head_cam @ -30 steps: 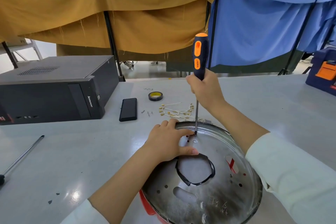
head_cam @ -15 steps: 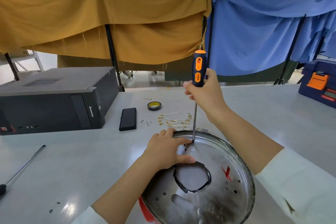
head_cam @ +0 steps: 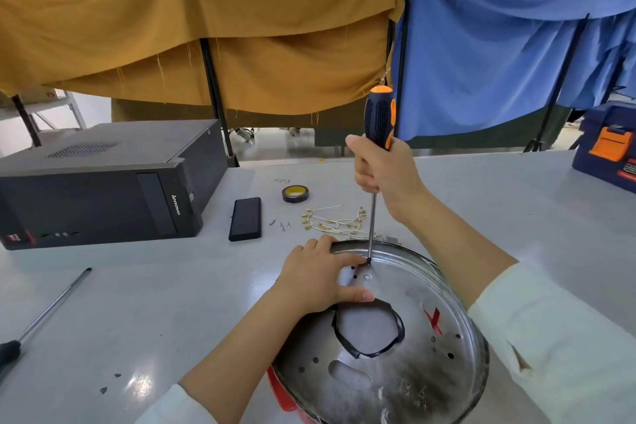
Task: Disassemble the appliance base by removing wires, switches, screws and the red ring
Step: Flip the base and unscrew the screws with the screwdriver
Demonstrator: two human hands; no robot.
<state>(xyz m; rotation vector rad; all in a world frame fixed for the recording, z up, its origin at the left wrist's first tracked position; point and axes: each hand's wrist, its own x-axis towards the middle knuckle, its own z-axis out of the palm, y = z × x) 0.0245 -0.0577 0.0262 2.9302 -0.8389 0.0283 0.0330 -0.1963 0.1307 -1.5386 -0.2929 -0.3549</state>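
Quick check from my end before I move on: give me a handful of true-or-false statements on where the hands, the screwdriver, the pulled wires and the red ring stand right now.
1. The right hand grips the orange-and-black screwdriver upright, tip down on the metal base. True.
2. The left hand lies on the table, clear of the base. False: it rests on the base's far-left rim, thumb near the taped centre hole.
3. A bundle of white wires with brass terminals lies on the table beyond the base. True.
4. The red ring lies loose beside the tape roll. False: red shows only under the base's near-left edge.
5. A second long tool lies on the table at the left. True.
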